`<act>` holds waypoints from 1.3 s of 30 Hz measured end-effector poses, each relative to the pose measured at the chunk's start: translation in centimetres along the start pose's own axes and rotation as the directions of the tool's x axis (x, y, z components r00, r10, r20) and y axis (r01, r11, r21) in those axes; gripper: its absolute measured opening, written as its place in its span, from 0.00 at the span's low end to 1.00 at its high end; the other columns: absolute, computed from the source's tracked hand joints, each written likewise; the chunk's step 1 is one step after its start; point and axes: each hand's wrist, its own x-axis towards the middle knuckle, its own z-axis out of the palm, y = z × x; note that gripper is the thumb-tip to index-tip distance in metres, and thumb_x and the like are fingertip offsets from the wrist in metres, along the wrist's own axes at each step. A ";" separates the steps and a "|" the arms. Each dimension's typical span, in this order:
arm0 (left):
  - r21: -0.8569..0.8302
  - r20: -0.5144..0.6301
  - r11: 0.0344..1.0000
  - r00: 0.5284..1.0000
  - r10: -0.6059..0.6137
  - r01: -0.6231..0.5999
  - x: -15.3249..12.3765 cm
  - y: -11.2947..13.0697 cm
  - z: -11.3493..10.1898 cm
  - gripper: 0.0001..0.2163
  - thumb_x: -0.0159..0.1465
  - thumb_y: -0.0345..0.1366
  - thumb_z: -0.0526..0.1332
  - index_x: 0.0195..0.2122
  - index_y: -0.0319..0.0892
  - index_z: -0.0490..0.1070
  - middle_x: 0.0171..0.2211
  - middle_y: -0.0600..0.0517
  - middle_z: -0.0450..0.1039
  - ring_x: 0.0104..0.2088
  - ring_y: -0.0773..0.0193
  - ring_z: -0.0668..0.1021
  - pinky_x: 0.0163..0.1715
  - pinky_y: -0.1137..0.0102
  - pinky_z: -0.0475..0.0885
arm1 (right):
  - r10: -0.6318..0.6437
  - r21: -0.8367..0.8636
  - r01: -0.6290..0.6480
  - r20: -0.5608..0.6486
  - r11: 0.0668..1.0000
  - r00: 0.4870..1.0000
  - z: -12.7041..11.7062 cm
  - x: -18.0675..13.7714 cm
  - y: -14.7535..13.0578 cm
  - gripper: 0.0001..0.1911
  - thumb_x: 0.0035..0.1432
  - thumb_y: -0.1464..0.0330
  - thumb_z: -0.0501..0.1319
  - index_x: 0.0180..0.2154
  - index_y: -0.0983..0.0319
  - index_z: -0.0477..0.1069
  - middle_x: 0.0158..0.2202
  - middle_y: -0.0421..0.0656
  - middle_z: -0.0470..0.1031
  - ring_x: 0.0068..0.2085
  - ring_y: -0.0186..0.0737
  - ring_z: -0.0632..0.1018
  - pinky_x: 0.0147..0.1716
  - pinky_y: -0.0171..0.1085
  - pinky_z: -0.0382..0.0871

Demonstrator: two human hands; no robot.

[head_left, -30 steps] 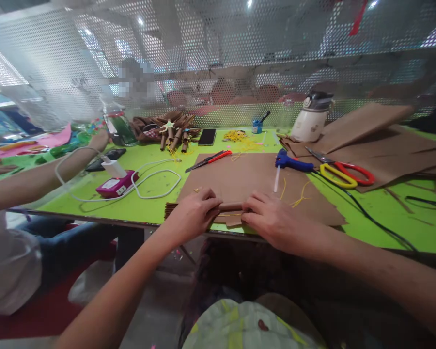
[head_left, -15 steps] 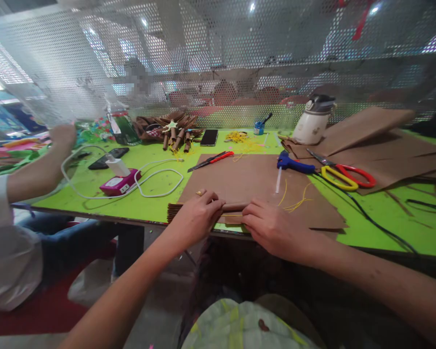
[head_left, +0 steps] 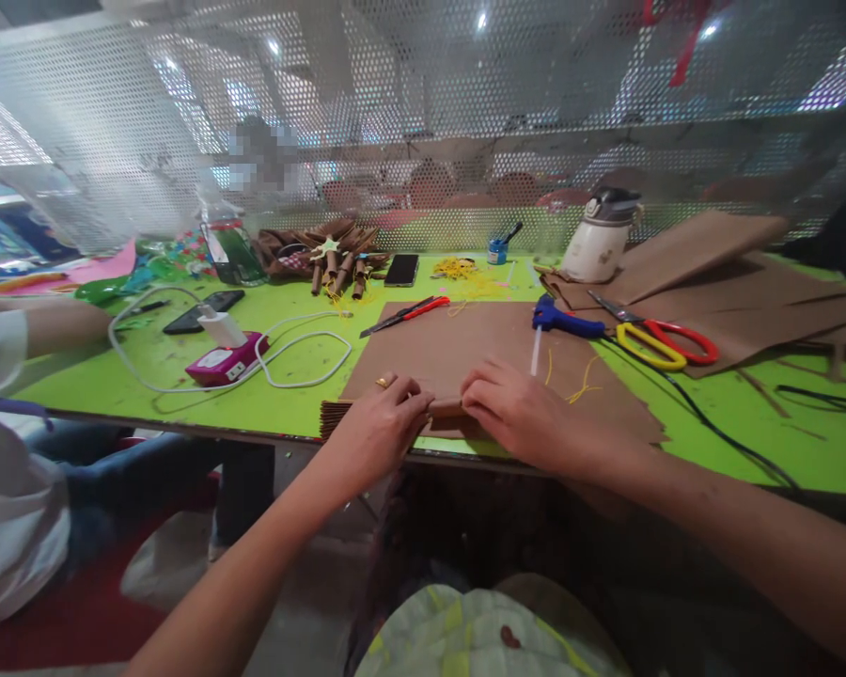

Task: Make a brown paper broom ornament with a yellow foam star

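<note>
Hands, two, fingers narrowed: left hand (head_left: 381, 418) and right hand (head_left: 518, 409) both pinched one brown paper fold (head_left: 447, 407), which lay between them along the near edge of the table (head_left: 303, 404). Clock positions were taken from that fold: brown paper sheet (head_left: 458, 343), one, flat at twelve; pleated brown paper stack (head_left: 333, 417), one, at nine, just beside the left hand; red-handled utility knife (head_left: 405, 316), one, at eleven, across the sheet's corner; blue glue gun (head_left: 571, 322), one, at two; scissors (head_left: 659, 343), one pair, red-and-yellow handles, between two and three; smartphone (head_left: 401, 270), one, between eleven and twelve
</note>
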 end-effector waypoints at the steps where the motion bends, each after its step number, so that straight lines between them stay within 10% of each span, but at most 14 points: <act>1: -0.010 0.000 1.000 1.000 -0.005 0.005 0.0 0.0 0.0 0.12 0.68 0.33 0.47 0.45 0.39 0.69 0.39 0.44 0.67 0.39 0.59 0.68 0.42 0.62 0.66 | 0.019 0.022 -0.019 -0.010 1.000 1.000 -0.1 0.4 0.3 0.08 0.61 0.75 0.53 0.31 0.65 0.69 0.35 0.49 0.71 0.40 0.42 0.68 0.39 0.40 0.63; 11: -0.043 0.000 0.999 1.000 -0.016 0.016 0.1 -0.3 -0.2 0.13 0.68 0.36 0.48 0.39 0.40 0.71 0.38 0.45 0.66 0.38 0.60 0.67 0.40 0.64 0.65 | 0.263 0.240 -0.306 0.194 0.921 0.945 -0.8 1.9 2.3 0.08 0.59 0.71 0.55 0.32 0.63 0.72 0.29 0.43 0.74 0.31 0.35 0.71 0.31 0.33 0.59; 20: -0.146 0.105 0.987 0.993 -0.051 0.066 0.5 -0.4 -1.1 0.16 0.69 0.39 0.45 0.38 0.39 0.71 0.37 0.47 0.64 0.38 0.59 0.67 0.41 0.64 0.64 | 0.268 0.260 -0.289 0.115 0.921 0.957 0.7 1.7 3.0 0.08 0.59 0.70 0.55 0.33 0.65 0.72 0.30 0.44 0.75 0.31 0.36 0.71 0.32 0.34 0.59; 39: -0.049 -0.042 0.997 0.997 -0.061 0.059 0.8 0.0 0.6 0.13 0.67 0.37 0.52 0.51 0.44 0.67 0.37 0.48 0.68 0.38 0.57 0.68 0.39 0.64 0.64 | 0.348 0.169 -0.349 0.036 0.922 0.937 1.8 1.4 2.4 0.04 0.57 0.74 0.58 0.29 0.65 0.70 0.31 0.44 0.72 0.33 0.37 0.69 0.34 0.35 0.60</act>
